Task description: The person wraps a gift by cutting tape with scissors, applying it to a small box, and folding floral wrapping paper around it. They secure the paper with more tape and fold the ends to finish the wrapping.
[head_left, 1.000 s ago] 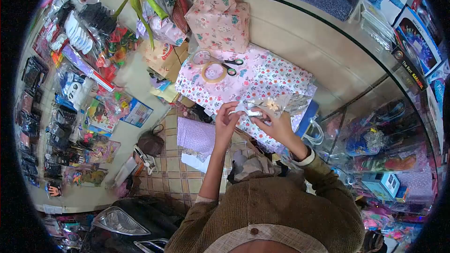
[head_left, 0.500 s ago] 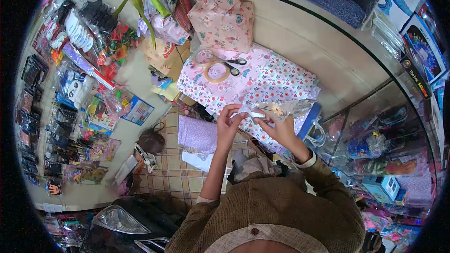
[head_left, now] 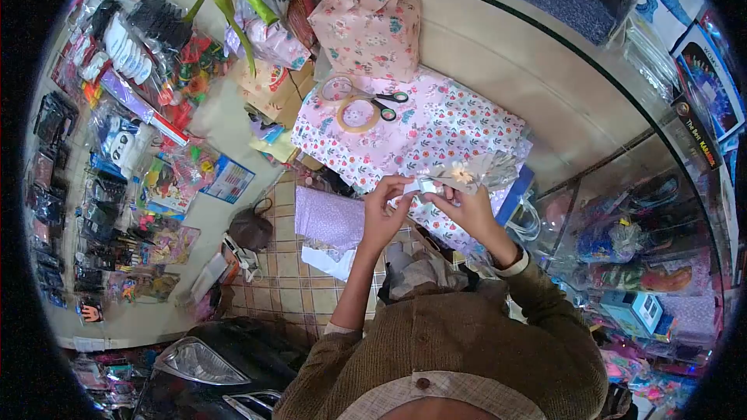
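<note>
Both my hands are raised over the near edge of a glass counter (head_left: 498, 54). My left hand (head_left: 383, 210) and my right hand (head_left: 465, 210) together pinch a clear plastic packet (head_left: 475, 171) that holds a small pale bow with a yellow centre. Under them lies a sheet of floral wrapping paper (head_left: 420, 128). On that sheet, farther from me, rest a roll of tape (head_left: 356, 114) and black-handled scissors (head_left: 387, 105). A parcel wrapped in pink floral paper (head_left: 366, 27) stands at the far end.
Bags with green ribbon (head_left: 261, 27) and cardboard boxes crowd the counter's left end. Packaged toys hang on the wall (head_left: 132, 148) to the left. Lilac paper (head_left: 327, 222) lies on the tiled floor. A motorbike's headlamp (head_left: 194, 358) shows below. Shelves of goods (head_left: 638, 264) fill the right.
My hands and the clear packet have stayed close together, shifting slightly right; the fingers have reworked their pinch on the packet's white end. The view has tilted a little.
</note>
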A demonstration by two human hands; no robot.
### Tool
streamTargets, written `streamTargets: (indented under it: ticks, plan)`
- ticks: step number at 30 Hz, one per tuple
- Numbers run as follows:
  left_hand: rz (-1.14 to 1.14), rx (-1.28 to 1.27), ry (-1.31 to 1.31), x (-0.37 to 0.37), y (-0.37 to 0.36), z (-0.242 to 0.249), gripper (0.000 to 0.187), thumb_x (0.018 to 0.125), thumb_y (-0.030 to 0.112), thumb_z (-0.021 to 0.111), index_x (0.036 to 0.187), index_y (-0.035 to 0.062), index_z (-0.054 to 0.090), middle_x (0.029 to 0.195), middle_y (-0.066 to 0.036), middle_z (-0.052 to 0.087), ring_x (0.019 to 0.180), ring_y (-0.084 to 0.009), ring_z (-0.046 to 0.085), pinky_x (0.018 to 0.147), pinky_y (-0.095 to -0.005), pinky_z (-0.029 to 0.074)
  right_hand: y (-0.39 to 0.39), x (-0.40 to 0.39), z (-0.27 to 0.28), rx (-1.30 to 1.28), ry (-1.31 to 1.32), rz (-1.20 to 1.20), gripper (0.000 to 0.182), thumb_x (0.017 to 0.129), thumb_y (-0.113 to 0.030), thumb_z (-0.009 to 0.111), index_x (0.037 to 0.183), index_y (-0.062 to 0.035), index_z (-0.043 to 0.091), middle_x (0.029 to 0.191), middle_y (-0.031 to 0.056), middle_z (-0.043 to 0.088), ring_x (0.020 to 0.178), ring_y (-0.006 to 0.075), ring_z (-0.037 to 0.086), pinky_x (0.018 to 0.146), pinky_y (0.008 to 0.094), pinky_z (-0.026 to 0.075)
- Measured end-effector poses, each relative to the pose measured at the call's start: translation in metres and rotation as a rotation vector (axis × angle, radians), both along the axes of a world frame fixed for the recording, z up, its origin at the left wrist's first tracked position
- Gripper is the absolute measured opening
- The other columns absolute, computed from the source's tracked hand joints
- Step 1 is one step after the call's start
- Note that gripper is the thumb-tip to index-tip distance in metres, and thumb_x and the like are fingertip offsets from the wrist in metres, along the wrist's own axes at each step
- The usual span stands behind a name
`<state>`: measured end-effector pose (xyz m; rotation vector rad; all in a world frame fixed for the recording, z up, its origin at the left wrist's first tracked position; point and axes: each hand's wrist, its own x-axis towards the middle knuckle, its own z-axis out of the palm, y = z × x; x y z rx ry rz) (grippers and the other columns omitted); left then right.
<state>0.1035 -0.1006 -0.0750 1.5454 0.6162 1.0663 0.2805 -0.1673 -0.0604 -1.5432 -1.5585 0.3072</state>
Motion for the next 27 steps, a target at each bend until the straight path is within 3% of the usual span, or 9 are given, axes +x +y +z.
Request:
streamTargets:
  ticks: [3, 6, 9, 15, 18, 21, 27]
  plan:
    - [0.033, -0.002, 0.008, 0.002, -0.002, 0.001, 0.024, 0.082, -0.007, 0.06, 0.105, -0.0003, 0.056, 0.101, -0.01, 0.063, 0.092, -0.0143, 0.063, 0.089, -0.0297, 0.049, -0.001, 0.001, 0.0, -0.01, -0.032, 0.007, 0.024, 0.078, -0.027, 0.075, 0.091, -0.0089, 0.066, 0.058, 0.003, 0.05, 0.05, 0.0214, 0.053, 0.047, 0.0343, 0.042]
    - [0.071, 0.33, 0.219, -0.001, 0.002, 0.0, 0.027, 0.078, -0.004, 0.063, 0.104, 0.0007, 0.058, 0.099, -0.012, 0.065, 0.091, -0.0191, 0.066, 0.097, -0.0373, 0.046, -0.001, 0.001, -0.004, -0.01, -0.003, 0.007, 0.025, 0.077, -0.026, 0.075, 0.095, -0.0103, 0.066, 0.058, 0.0025, 0.05, 0.049, 0.0212, 0.052, 0.047, 0.0348, 0.041]
    - [0.083, 0.444, 0.255, 0.001, 0.004, 0.005, 0.028, 0.076, -0.002, 0.065, 0.103, 0.0017, 0.059, 0.096, -0.015, 0.065, 0.09, -0.0252, 0.067, 0.102, -0.0432, 0.041, -0.001, 0.001, -0.002, -0.017, -0.022, 0.001, 0.026, 0.077, -0.025, 0.074, 0.098, -0.012, 0.067, 0.058, 0.0019, 0.049, 0.049, 0.0212, 0.052, 0.047, 0.0349, 0.041]
    - [0.06, 0.505, 0.277, 0.007, -0.012, 0.016, 0.036, 0.078, 0.007, 0.066, 0.112, 0.0041, 0.056, 0.103, -0.014, 0.064, 0.092, -0.0273, 0.064, 0.103, -0.0481, 0.036, -0.001, 0.006, 0.001, 0.008, -0.014, 0.09, 0.035, 0.074, -0.024, 0.074, 0.107, -0.015, 0.065, 0.063, 0.0015, 0.051, 0.053, 0.0226, 0.054, 0.05, 0.0361, 0.043]
    - [0.093, 0.572, 0.358, 0.007, -0.023, 0.034, 0.04, 0.08, 0.011, 0.066, 0.117, 0.005, 0.054, 0.104, -0.012, 0.065, 0.092, -0.0255, 0.064, 0.104, -0.0486, 0.032, -0.002, 0.008, 0.001, -0.043, -0.06, 0.114, 0.042, 0.072, -0.025, 0.073, 0.112, -0.0157, 0.062, 0.066, 0.0017, 0.053, 0.057, 0.0239, 0.056, 0.054, 0.0381, 0.045]
    - [0.095, 0.463, 0.33, 0.009, -0.026, 0.037, 0.04, 0.082, 0.016, 0.065, 0.119, 0.006, 0.053, 0.105, -0.011, 0.065, 0.091, -0.0242, 0.064, 0.105, -0.0479, 0.028, -0.003, 0.005, 0.005, -0.01, -0.078, 0.12, 0.044, 0.071, -0.025, 0.072, 0.113, -0.0151, 0.062, 0.068, 0.0022, 0.053, 0.061, 0.0253, 0.057, 0.056, 0.0396, 0.046]
    - [0.068, 0.587, 0.366, 0.009, -0.013, 0.032, 0.035, 0.086, 0.018, 0.064, 0.118, 0.0059, 0.054, 0.099, -0.01, 0.067, 0.08, -0.0224, 0.066, 0.102, -0.0464, 0.031, -0.003, 0.002, 0.005, -0.027, -0.082, 0.08, 0.043, 0.07, -0.021, 0.072, 0.111, -0.0132, 0.062, 0.069, 0.0031, 0.054, 0.062, 0.0271, 0.057, 0.056, 0.0401, 0.045]
